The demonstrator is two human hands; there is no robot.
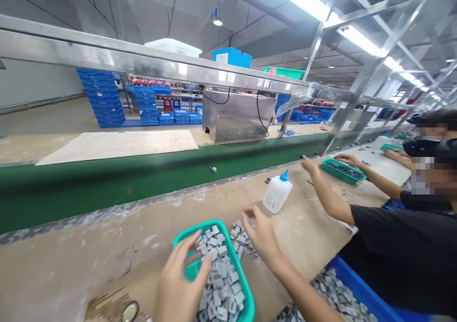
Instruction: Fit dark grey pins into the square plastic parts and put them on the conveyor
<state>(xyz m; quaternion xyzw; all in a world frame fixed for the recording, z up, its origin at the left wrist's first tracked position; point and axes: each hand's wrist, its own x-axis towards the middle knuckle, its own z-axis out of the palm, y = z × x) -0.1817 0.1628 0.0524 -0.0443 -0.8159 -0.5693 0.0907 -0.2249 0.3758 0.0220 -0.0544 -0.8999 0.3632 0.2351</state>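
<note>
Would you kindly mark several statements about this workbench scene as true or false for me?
1. The left hand is over the green basket. True.
2. The white bottle stands beyond the right hand. True.
3. The right hand grips the white bottle. False: that hand is near the loose gray pieces.
4. The white bottle's cap is red. False: its cap is blue.
5. A small part lies on the green belt. True.

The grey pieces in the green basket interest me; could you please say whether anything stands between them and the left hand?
Nothing visible does: the left hand is over the left side of the green basket, which shows no lid, and the grey pieces lie exposed inside. Whether the hand touches any is unclear.
</note>
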